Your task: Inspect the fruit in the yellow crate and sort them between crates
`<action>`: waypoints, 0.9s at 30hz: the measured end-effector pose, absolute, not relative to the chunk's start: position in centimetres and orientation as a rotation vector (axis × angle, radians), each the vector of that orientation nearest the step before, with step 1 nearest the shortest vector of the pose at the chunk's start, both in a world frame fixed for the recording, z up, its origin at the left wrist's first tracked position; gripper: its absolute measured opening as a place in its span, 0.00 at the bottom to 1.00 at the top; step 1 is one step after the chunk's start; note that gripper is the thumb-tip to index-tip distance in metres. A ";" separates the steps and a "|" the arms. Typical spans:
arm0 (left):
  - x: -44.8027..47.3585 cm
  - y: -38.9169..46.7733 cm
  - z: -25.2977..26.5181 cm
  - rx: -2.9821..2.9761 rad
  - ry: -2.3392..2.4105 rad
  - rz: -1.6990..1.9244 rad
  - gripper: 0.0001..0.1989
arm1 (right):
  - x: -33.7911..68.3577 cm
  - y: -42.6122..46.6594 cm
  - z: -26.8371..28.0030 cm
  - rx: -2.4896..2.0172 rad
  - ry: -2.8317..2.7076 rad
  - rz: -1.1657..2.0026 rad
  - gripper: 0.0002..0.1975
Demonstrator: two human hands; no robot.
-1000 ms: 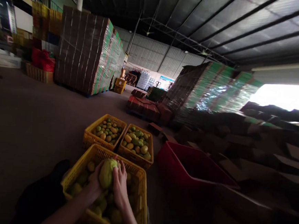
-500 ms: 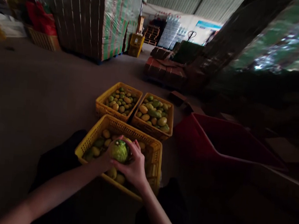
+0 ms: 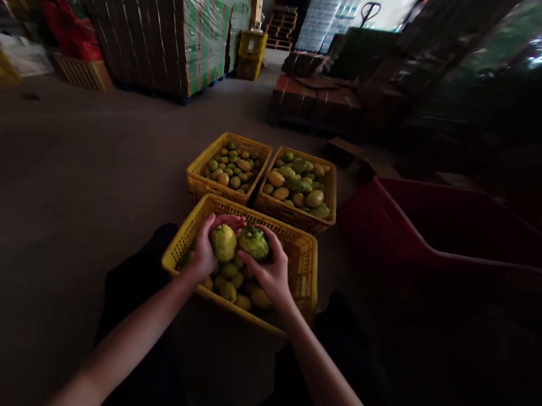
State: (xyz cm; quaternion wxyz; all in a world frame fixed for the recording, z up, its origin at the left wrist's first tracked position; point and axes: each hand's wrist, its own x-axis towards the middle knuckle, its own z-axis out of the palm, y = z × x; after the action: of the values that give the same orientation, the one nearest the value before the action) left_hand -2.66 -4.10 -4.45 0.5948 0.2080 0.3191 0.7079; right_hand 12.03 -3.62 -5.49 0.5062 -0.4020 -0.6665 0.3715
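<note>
My left hand (image 3: 206,253) cups a rounded yellow-green fruit (image 3: 223,242), the fingers curving behind it. Beside it, my right hand (image 3: 273,271) has its thumb and fingers around a darker green fruit (image 3: 255,244) with a stem end on top. The two fruits are close together, side by side. Both hands are above the near yellow plastic crate (image 3: 310,272), which contains several oval green and yellow fruits (image 3: 226,289). Their exact kind is hard to tell in the dim light.
Two more yellow crates, left (image 3: 197,181) and right (image 3: 293,217), stand just beyond with similar fruit. To the right is a large red bin (image 3: 367,229). Wrapped stacks of cartons (image 3: 139,30) and a low carton pile (image 3: 316,100) stand farther back.
The green fruit, earlier between both hands, is now in my right hand. My hands have moved apart, and the yellow-green fruit shows plainly in my left. The view has tilted down.
</note>
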 end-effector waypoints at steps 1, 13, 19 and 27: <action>-2.6 -4.3 -4.4 0.526 0.741 1.632 0.20 | 11.9 -3.8 -5.5 -0.955 -1.613 0.908 0.27; -3.6 -4.8 -3.0 0.535 0.742 1.463 0.15 | 11.8 -4.6 -4.7 -0.933 -1.585 1.025 0.20; -2.2 -4.6 -4.3 0.055 0.741 1.466 0.18 | 10.9 -4.2 -4.8 -1.148 -1.395 0.931 0.19; -1.8 -4.2 -5.6 -0.418 0.701 1.368 0.14 | 11.0 -3.3 -4.4 -1.236 -0.935 1.216 0.19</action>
State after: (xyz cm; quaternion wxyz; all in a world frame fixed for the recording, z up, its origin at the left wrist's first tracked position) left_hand -1.80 -4.19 -5.61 0.6992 -0.1876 0.3147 0.6138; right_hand 11.00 -3.28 -4.41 0.5529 -0.5229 -0.3955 0.5143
